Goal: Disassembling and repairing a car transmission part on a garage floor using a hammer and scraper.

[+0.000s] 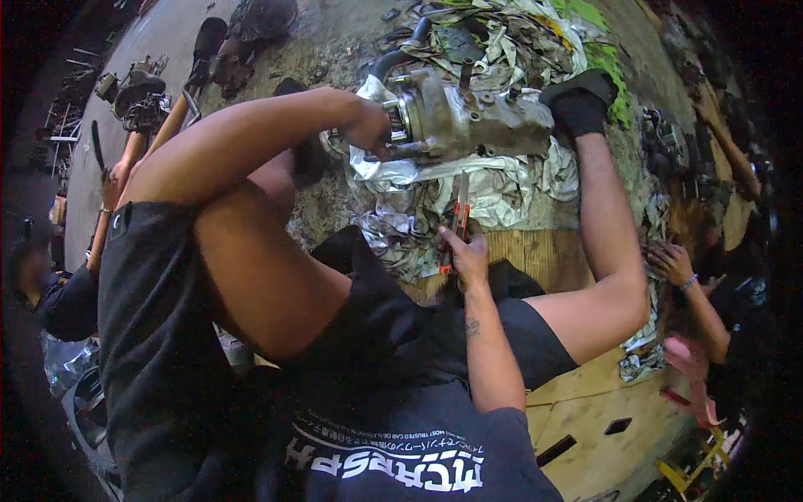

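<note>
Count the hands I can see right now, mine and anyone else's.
3 clear: left hand on the metal engine part, right hand gripping an orange-handled tool, and a co-worker's hand at right. Others may be hidden at the dark left edge.

Crumpled silver foil sheeting (pixel 435 197) crowded the grey metal engine part (pixel 468 121) from 3 to 9 o'clock; bent bare knees hemmed both flanks, leaving a narrow gap at 6 o'clock.
</note>
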`<state>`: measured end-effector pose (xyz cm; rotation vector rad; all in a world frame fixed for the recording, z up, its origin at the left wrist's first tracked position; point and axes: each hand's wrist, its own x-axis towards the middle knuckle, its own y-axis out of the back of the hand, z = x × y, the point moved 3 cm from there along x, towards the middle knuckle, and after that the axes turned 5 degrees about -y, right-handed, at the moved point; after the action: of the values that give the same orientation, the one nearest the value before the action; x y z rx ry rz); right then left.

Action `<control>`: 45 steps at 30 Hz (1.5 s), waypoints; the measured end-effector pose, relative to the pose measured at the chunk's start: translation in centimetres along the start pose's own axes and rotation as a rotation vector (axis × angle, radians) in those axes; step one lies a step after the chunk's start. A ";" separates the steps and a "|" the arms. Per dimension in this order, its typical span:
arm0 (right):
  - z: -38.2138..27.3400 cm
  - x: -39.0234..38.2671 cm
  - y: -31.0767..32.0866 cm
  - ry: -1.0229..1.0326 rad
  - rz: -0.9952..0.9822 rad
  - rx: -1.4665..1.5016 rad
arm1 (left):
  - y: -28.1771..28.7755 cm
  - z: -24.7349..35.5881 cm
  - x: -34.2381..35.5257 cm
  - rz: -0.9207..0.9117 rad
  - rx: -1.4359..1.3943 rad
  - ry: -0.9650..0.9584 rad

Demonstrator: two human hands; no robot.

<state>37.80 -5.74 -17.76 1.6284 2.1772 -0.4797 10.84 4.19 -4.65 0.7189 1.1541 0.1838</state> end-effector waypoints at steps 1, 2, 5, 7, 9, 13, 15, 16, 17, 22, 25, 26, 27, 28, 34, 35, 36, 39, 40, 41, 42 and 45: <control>-0.6 -0.4 0.6 0.003 0.025 -0.060 | 0.4 0.4 -0.4 0.067 -0.072 -0.010; -0.9 -0.6 1.2 0.005 0.050 -0.121 | 1.0 0.8 -0.5 0.069 -0.065 -0.011; 1.3 0.0 2.8 -0.102 0.048 -0.026 | 2.0 1.5 -0.4 0.018 0.003 0.002; 0.9 -0.2 2.5 -0.148 0.037 0.040 | 1.8 0.3 -0.4 -0.007 0.059 0.095; 2.7 0.9 2.6 0.070 0.123 0.007 | 1.7 -0.4 -0.5 0.068 0.049 0.072; 5.3 2.4 2.3 0.005 0.211 -0.213 | 1.2 -1.8 -0.6 0.085 0.102 0.090; 2.3 0.9 0.5 0.178 0.202 -0.350 | 0.2 -2.3 -1.2 0.062 0.177 0.035; 2.5 0.8 1.8 0.150 0.221 -0.297 | 1.6 -0.5 -1.2 0.060 0.099 0.058; 3.5 1.2 3.3 0.102 0.283 -0.276 | 2.7 1.3 -2.1 0.053 0.020 0.090; 0.8 1.6 4.0 0.097 0.164 -0.239 | 0.4 1.2 -3.3 0.153 -0.081 -0.082; -0.6 2.8 3.3 -0.050 0.076 -0.241 | 0.0 -2.2 -2.5 0.030 0.046 -0.008; -4.0 1.1 3.2 -0.056 0.100 -0.367 | -0.6 -2.3 0.5 0.100 0.052 -0.061; -4.0 2.2 2.6 -0.080 -0.013 -0.282 | 0.0 -3.8 -0.7 0.174 0.071 -0.022; -5.5 1.4 2.9 -0.150 -0.010 -0.342 | 0.9 -2.5 -0.3 0.128 0.081 -0.016; -6.1 -0.7 5.3 -0.335 -0.016 -0.102 | 1.6 2.5 0.8 -0.223 -0.129 -0.082; -5.7 -1.5 5.7 -0.312 0.019 0.036 | 1.9 3.0 1.6 -0.222 -0.055 -0.121; -5.6 -1.3 4.4 -0.313 -0.030 0.112 | 1.8 1.8 -0.3 -0.222 -0.044 -0.126; -2.9 -1.9 5.6 -0.351 0.043 0.041 | 1.0 -0.1 -1.5 -0.163 -0.190 -0.051; -2.1 -1.9 6.0 -0.346 0.014 0.062 | 1.1 0.1 -2.0 -0.156 -0.202 -0.049; -1.2 -2.0 6.6 -0.348 0.006 0.052 | 1.4 0.2 -2.4 -0.137 -0.199 -0.037; -0.7 -2.1 6.5 -0.322 0.004 0.073 | 1.3 -0.1 -2.6 -0.123 -0.199 -0.019; -0.5 -1.4 6.2 -0.305 -0.099 0.120 | 1.8 -0.3 -3.1 -0.051 -0.192 -0.004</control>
<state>44.07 -5.01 -16.94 1.4018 2.0376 -0.8441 9.68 4.14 -1.25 0.5195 1.1321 0.2466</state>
